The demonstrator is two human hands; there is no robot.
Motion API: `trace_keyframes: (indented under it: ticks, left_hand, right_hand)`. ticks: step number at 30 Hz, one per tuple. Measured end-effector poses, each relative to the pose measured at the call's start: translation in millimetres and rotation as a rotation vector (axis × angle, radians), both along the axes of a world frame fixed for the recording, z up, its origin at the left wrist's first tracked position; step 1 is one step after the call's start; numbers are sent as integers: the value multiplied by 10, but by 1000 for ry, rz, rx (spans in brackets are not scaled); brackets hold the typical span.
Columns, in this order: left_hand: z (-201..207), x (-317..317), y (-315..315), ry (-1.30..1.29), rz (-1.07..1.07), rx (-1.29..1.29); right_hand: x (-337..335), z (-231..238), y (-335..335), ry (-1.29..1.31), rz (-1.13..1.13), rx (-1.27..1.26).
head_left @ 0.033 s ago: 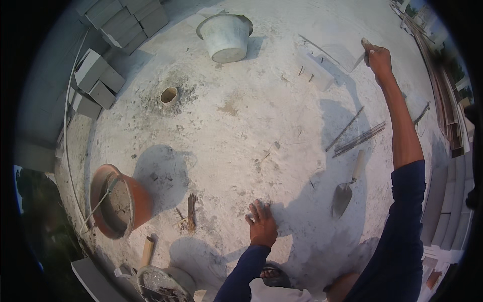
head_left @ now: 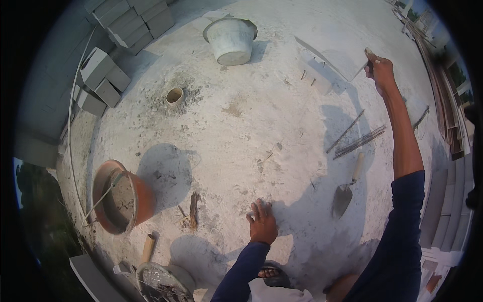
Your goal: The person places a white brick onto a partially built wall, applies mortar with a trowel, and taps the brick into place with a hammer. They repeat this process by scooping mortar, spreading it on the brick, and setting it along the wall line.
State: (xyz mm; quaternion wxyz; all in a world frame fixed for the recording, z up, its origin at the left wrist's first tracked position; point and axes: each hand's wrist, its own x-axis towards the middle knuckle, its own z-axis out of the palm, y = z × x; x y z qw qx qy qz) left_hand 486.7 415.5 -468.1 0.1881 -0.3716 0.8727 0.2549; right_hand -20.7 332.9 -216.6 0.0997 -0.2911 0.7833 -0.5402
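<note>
My right hand point(head_left: 381, 70), at the far right on an outstretched arm, is closed round the handle of a trowel point(head_left: 322, 57). Its long, thin blade shows almost edge-on, pointing to the far left. My left hand point(head_left: 263, 225) is low in the middle, over the pale concrete floor point(head_left: 226, 151). Its fingers are spread and seem to rest on the floor, with nothing in them. A second trowel point(head_left: 343, 196) with a pointed blade and a pale handle lies between my arms. Past it lie several thin rods point(head_left: 359, 142).
An orange bucket point(head_left: 146, 202) of mortar lies tilted at left. Another bucket point(head_left: 177, 276) holds grey mix near my feet. A pale tub point(head_left: 231, 44) stands far off. A short pipe point(head_left: 174, 96) and upright nails point(head_left: 313, 81) protrude from the floor. Grey blocks point(head_left: 103, 70) stand at far left.
My right hand has lowered slightly, and the trowel blade has tilted to show more of its length. My left hand stays in place. The view has shifted a little.
</note>
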Motion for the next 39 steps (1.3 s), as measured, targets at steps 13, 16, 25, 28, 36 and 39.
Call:
trace_keyframes:
  ticks: [13,16,25,28,36,39]
  left_hand:
    - [3462,3423,-502,1420,542,415]
    - [4017,4679,138,1354,612,30]
    - [4834,7881,2831,1488,776,-499]
    - [4628,8190,3608,1082,1337,-1001]
    - [3625,8876,3991,464,1774,-1160]
    - [3320,8973,3973,395,1846,-1104]
  right_hand:
    - [5230,-569,707,-1381,1309,-123]
    - [6341,134,369,-1122,1465,-7]
    - [10409,1280,1060,-681,2095,221]
    - [10950,1119,1344,-311,2124,322]
    - [10795,886,1373,284,1838,472]
    - [10733,981,1286,363,1780,498]
